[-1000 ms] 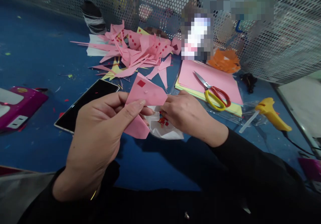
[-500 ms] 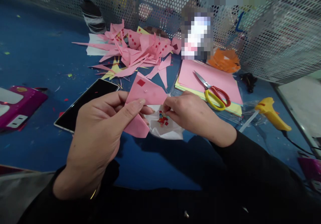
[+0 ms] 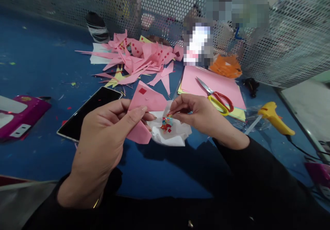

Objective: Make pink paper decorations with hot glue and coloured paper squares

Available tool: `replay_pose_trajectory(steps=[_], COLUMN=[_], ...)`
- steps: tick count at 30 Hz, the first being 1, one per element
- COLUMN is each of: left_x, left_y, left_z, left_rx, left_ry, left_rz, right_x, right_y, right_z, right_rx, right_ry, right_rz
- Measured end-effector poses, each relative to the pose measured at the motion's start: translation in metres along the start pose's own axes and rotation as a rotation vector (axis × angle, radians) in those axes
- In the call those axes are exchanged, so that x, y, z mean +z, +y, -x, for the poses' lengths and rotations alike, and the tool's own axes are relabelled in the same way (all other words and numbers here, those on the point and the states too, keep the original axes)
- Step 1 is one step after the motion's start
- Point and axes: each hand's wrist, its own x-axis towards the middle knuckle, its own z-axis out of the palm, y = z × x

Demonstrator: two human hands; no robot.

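Observation:
My left hand (image 3: pixel 107 130) is closed on a folded piece of pink paper (image 3: pixel 149 97), thumb on top. One red diamond (image 3: pixel 142 91) and a small pale dot show on the paper. Beside it, my right hand (image 3: pixel 193 111) pinches thumb and forefinger together over a crumpled white tissue (image 3: pixel 170 139). Small red, blue and yellow paper bits (image 3: pixel 166 124) lie in the tissue, just under the fingertips. Whether a bit sits between those fingertips is too small to tell.
Pink paper cutouts (image 3: pixel 141 59) are heaped at the back, near a mesh panel (image 3: pixel 165 3). A phone (image 3: pixel 85 113) lies left, beside a purple device (image 3: pixel 24 116). Scissors (image 3: pixel 216 97) rest on coloured sheets (image 3: pixel 190 77) at right, near a yellow glue gun (image 3: pixel 277 118).
My right hand has moved off the pink paper's edge, slightly right and down to the coloured bits. My left hand keeps its hold on the paper. The view has shifted slightly.

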Motion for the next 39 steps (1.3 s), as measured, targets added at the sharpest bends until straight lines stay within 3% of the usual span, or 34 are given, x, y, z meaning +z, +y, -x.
replay_pose_trajectory(steps=[20, 31, 39], left_x=[0.001, -0.005, -0.008], left_y=[0.000, -0.008, -0.011], left_z=[0.002, -0.007, -0.009], left_rx=[0.009, 0.020, 0.025], left_ry=[0.007, -0.034, -0.062], left_rz=[-0.021, 0.003, 0.002], right_x=[0.003, 0.002, 0.002], right_y=[0.003, 0.001, -0.002], right_z=[0.000, 0.001, 0.004], right_rx=[0.036, 0.088, 0.095], right_ry=[0.071, 0.112, 0.149], right_rz=[-0.058, -0.285, -0.307])
